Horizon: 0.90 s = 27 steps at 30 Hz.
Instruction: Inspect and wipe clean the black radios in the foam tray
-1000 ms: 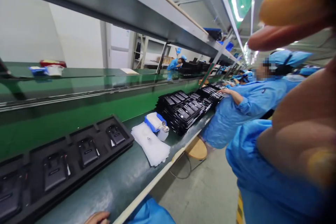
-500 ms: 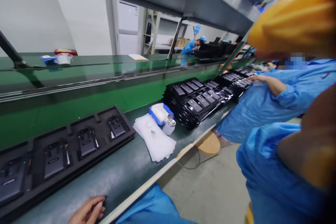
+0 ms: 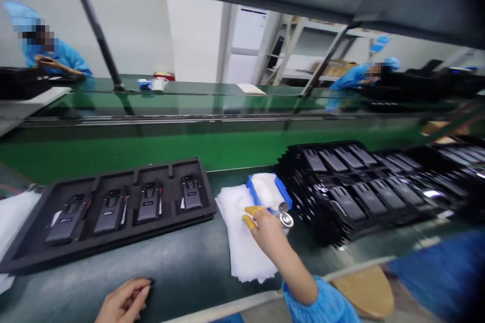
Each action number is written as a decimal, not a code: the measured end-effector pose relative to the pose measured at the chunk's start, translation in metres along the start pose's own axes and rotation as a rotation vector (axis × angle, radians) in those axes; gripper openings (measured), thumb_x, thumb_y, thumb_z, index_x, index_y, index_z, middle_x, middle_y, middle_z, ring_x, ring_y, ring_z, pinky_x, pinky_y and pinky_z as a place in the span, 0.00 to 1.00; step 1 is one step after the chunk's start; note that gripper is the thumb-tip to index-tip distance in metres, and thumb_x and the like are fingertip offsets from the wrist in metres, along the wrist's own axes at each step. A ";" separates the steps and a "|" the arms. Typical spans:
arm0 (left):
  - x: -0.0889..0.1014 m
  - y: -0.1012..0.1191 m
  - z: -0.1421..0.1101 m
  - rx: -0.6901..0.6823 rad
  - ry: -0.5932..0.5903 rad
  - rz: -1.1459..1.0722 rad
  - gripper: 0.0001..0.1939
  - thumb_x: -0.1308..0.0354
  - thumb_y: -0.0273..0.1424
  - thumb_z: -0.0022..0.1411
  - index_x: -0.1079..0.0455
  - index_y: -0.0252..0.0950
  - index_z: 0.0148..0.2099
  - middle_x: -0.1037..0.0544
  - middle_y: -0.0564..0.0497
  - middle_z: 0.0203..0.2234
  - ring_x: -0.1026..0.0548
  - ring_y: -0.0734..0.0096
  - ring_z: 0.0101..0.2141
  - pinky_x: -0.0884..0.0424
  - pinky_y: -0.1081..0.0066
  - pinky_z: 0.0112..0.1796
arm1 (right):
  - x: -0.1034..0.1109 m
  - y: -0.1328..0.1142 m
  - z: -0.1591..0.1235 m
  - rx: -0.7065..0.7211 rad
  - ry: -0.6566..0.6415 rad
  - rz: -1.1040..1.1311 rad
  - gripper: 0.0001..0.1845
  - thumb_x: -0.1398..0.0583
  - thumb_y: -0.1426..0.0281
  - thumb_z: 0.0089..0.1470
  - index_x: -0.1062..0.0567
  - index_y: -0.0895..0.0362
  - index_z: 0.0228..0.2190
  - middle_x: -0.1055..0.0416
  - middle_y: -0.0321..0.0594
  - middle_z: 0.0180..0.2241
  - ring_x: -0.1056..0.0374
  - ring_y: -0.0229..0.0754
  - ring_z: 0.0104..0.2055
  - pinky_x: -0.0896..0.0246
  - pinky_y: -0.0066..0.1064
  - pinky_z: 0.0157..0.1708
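Down from beside the camera, the right hand (image 3: 268,232) now reaches over the fanned stack of white sheets (image 3: 252,260) on the green worktop (image 3: 182,272), two of its fingers (image 3: 249,221) in yellow covers; whether these are apart or pinching something I cannot tell. Near it are a blue tray (image 3: 287,193) and a metal-topped bottle (image 3: 287,220). Curled over the worktop before a black compartmented tray (image 3: 206,193) of dark handheld devices (image 3: 109,213), the left hand (image 3: 123,303) has an equally unclear grip.

Left of the papery sheets (image 3: 246,257), the tray (image 3: 131,232) looks like matt foam; right of them, the stack (image 3: 305,209) is glossy plastic; beneath, the tabletop (image 3: 185,262) is smooth.
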State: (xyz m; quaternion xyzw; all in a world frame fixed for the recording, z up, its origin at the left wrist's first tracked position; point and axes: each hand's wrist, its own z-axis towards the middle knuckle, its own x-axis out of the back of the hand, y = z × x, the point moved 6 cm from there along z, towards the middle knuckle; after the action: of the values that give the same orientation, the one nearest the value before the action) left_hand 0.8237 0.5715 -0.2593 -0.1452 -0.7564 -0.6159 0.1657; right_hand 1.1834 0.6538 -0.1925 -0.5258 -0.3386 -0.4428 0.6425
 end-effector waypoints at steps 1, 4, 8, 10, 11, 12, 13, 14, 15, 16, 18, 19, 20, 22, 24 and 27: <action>-0.002 0.000 -0.004 -0.035 -0.008 0.014 0.19 0.43 0.56 0.46 0.22 0.50 0.28 0.24 0.50 0.19 0.27 0.62 0.18 0.29 0.67 0.18 | -0.015 0.001 0.001 -0.006 -0.019 -0.009 0.14 0.45 0.74 0.53 0.22 0.61 0.39 0.24 0.49 0.40 0.27 0.47 0.40 0.31 0.34 0.41; -0.004 -0.001 -0.015 -0.091 -0.011 0.039 0.18 0.45 0.51 0.53 0.22 0.45 0.31 0.24 0.49 0.22 0.26 0.64 0.21 0.27 0.69 0.22 | -0.041 0.003 0.003 -0.040 -0.053 -0.037 0.17 0.47 0.73 0.53 0.23 0.64 0.41 0.26 0.56 0.43 0.27 0.50 0.39 0.31 0.38 0.40; 0.031 0.004 -0.023 -0.134 0.234 0.105 0.17 0.46 0.46 0.56 0.24 0.41 0.37 0.22 0.45 0.36 0.23 0.62 0.31 0.24 0.65 0.35 | -0.051 -0.007 0.004 -0.009 -0.073 0.007 0.22 0.50 0.67 0.54 0.25 0.66 0.45 0.29 0.58 0.47 0.30 0.53 0.47 0.35 0.43 0.48; 0.073 0.015 -0.023 -0.198 0.538 0.231 0.19 0.46 0.47 0.54 0.26 0.38 0.39 0.24 0.42 0.42 0.25 0.56 0.41 0.28 0.60 0.45 | -0.057 -0.014 0.003 -0.015 -0.101 0.163 0.27 0.50 0.61 0.54 0.27 0.65 0.48 0.32 0.56 0.50 0.35 0.54 0.54 0.42 0.44 0.55; 0.096 0.020 -0.022 -0.211 0.702 0.298 0.22 0.48 0.48 0.54 0.28 0.36 0.40 0.26 0.40 0.44 0.28 0.53 0.47 0.33 0.57 0.51 | -0.062 -0.017 0.003 -0.061 -0.130 0.289 0.30 0.49 0.58 0.53 0.29 0.65 0.50 0.33 0.56 0.52 0.38 0.54 0.57 0.45 0.45 0.57; 0.120 0.023 -0.020 -0.184 0.859 0.355 0.25 0.50 0.49 0.54 0.30 0.34 0.42 0.28 0.38 0.47 0.31 0.52 0.51 0.37 0.56 0.54 | -0.069 -0.019 0.003 -0.131 -0.165 0.428 0.35 0.48 0.54 0.51 0.32 0.65 0.53 0.35 0.56 0.54 0.41 0.55 0.58 0.47 0.46 0.58; 0.141 0.023 -0.015 -0.147 0.941 0.374 0.28 0.52 0.49 0.54 0.32 0.32 0.47 0.32 0.35 0.50 0.36 0.51 0.54 0.41 0.55 0.56 | -0.077 -0.022 0.004 -0.210 -0.201 0.554 0.40 0.47 0.51 0.49 0.36 0.66 0.55 0.37 0.57 0.56 0.42 0.56 0.59 0.48 0.47 0.59; 0.160 0.022 -0.008 -0.113 0.990 0.383 0.32 0.53 0.49 0.55 0.35 0.29 0.51 0.35 0.33 0.52 0.39 0.50 0.57 0.44 0.54 0.58 | -0.085 -0.026 0.005 -0.281 -0.233 0.648 0.44 0.46 0.49 0.47 0.39 0.67 0.57 0.39 0.57 0.57 0.42 0.56 0.60 0.49 0.47 0.59; 0.176 0.019 0.000 -0.073 1.009 0.388 0.34 0.54 0.49 0.54 0.37 0.26 0.53 0.36 0.32 0.53 0.41 0.48 0.58 0.46 0.53 0.58 | -0.093 -0.030 0.006 -0.337 -0.252 0.711 0.48 0.46 0.48 0.45 0.42 0.68 0.59 0.40 0.58 0.58 0.42 0.56 0.60 0.50 0.47 0.59; 0.190 0.014 0.009 -0.029 1.002 0.383 0.36 0.55 0.49 0.54 0.38 0.25 0.54 0.35 0.31 0.52 0.41 0.47 0.57 0.45 0.52 0.58 | -0.099 -0.035 0.008 -0.373 -0.258 0.745 0.49 0.46 0.47 0.45 0.44 0.69 0.59 0.41 0.59 0.58 0.43 0.55 0.60 0.50 0.46 0.60; 0.209 0.001 0.025 0.065 0.941 0.361 0.37 0.55 0.50 0.52 0.38 0.25 0.55 0.32 0.31 0.50 0.37 0.44 0.55 0.42 0.50 0.56 | -0.108 -0.046 0.014 -0.395 -0.246 0.760 0.49 0.49 0.45 0.47 0.44 0.69 0.59 0.45 0.58 0.60 0.48 0.53 0.63 0.53 0.43 0.61; 0.215 -0.007 0.032 0.109 0.899 0.344 0.38 0.55 0.51 0.53 0.38 0.25 0.55 0.31 0.31 0.49 0.34 0.44 0.53 0.39 0.50 0.54 | -0.111 -0.050 0.015 -0.405 -0.236 0.768 0.48 0.51 0.45 0.48 0.43 0.68 0.59 0.46 0.56 0.61 0.50 0.52 0.64 0.55 0.42 0.62; 0.219 -0.014 0.038 0.149 0.859 0.326 0.38 0.55 0.51 0.53 0.38 0.26 0.55 0.30 0.32 0.49 0.32 0.44 0.52 0.37 0.50 0.53 | -0.112 -0.054 0.016 -0.415 -0.225 0.774 0.47 0.52 0.44 0.49 0.43 0.67 0.59 0.47 0.54 0.62 0.52 0.50 0.65 0.55 0.41 0.62; 0.225 -0.025 0.046 0.206 0.791 0.295 0.37 0.56 0.51 0.55 0.39 0.27 0.56 0.29 0.33 0.48 0.31 0.45 0.50 0.36 0.51 0.51 | -0.112 -0.059 0.015 -0.426 -0.203 0.782 0.46 0.53 0.44 0.50 0.42 0.65 0.59 0.47 0.50 0.62 0.54 0.48 0.65 0.57 0.40 0.63; 0.229 -0.030 0.051 0.237 0.736 0.285 0.36 0.56 0.51 0.57 0.39 0.28 0.56 0.30 0.34 0.49 0.31 0.45 0.51 0.37 0.51 0.52 | -0.109 -0.064 0.008 -0.426 -0.183 0.786 0.45 0.53 0.44 0.51 0.42 0.64 0.59 0.46 0.49 0.62 0.54 0.47 0.65 0.58 0.40 0.63; 0.232 -0.028 0.051 0.238 0.639 0.294 0.34 0.56 0.50 0.59 0.39 0.28 0.57 0.31 0.34 0.51 0.33 0.46 0.53 0.39 0.52 0.53 | -0.104 -0.067 -0.013 -0.425 -0.155 0.785 0.45 0.54 0.44 0.52 0.44 0.63 0.60 0.47 0.48 0.62 0.54 0.45 0.65 0.59 0.39 0.64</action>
State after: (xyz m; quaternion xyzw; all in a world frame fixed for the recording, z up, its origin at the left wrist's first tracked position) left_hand 0.5991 0.6196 -0.1939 -0.0325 -0.7041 -0.5073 0.4959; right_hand 1.0814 0.6595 -0.2642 -0.7663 -0.0623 -0.1848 0.6121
